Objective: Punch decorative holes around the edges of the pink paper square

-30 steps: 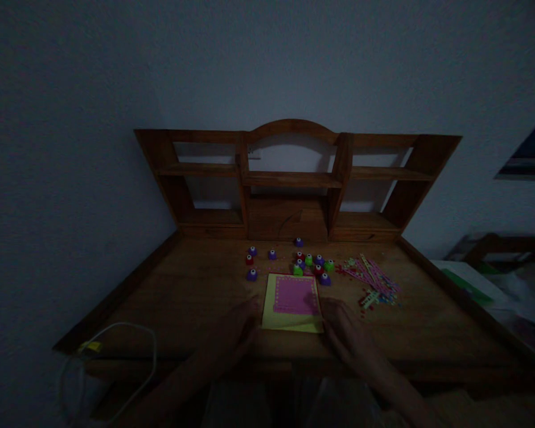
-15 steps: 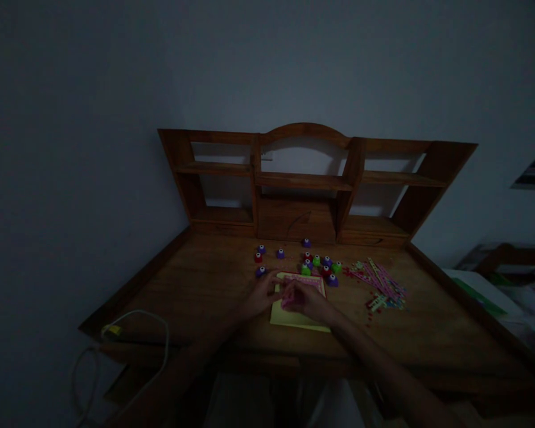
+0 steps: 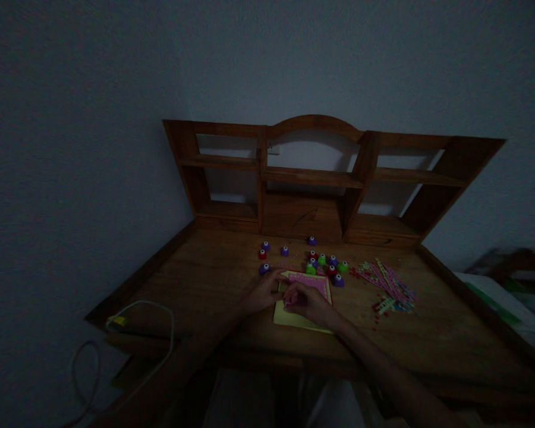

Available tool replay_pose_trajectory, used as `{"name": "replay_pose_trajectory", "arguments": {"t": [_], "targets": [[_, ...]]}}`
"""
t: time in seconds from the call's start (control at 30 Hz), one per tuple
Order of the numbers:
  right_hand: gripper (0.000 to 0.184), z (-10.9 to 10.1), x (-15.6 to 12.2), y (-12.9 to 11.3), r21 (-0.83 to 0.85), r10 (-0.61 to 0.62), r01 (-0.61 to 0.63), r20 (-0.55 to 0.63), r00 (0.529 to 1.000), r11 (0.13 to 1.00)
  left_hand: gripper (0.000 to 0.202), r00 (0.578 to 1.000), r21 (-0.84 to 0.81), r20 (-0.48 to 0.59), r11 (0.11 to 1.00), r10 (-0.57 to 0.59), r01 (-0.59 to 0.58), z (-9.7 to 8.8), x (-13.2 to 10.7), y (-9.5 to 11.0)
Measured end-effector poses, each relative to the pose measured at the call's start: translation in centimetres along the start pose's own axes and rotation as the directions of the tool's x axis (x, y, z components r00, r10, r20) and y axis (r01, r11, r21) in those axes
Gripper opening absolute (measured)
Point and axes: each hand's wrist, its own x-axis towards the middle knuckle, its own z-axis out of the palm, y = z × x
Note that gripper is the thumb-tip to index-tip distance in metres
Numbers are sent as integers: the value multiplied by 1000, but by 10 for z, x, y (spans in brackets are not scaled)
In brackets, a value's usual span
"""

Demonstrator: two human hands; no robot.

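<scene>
A yellow card (image 3: 294, 318) lies on the wooden desk (image 3: 205, 285) with a pink dotted paper (image 3: 314, 280) on top of it. My left hand (image 3: 263, 292) rests at the card's left edge, fingers bent onto the pink paper. My right hand (image 3: 307, 302) lies on the card, fingers curled and pinching the pink paper's lower left part. The dim light hides the fingertips. Several small purple, red and green punches (image 3: 323, 260) stand just beyond the card.
A pile of pink and patterned paper strips and scraps (image 3: 386, 288) lies right of the card. A wooden shelf hutch (image 3: 312, 175) stands at the desk's back against the wall. A white cable (image 3: 138, 333) hangs off the front left corner.
Both hands moved forward from the card's near corners onto the card and met over the pink paper. The view shifted a little to the left.
</scene>
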Motion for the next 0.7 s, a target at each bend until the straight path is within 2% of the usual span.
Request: {"name": "replay_pose_trajectory", "arguments": {"t": [0.3, 0.7], "targets": [[22, 5, 0, -4, -53, 30, -32, -42, 999, 998, 59, 1000, 55, -18, 998, 19, -18, -1, 0, 8], [27, 5, 0, 4, -41, 71, -74, -66, 995, 996, 57, 1000, 82, -19, 996, 19, -18, -1, 1, 13]]}}
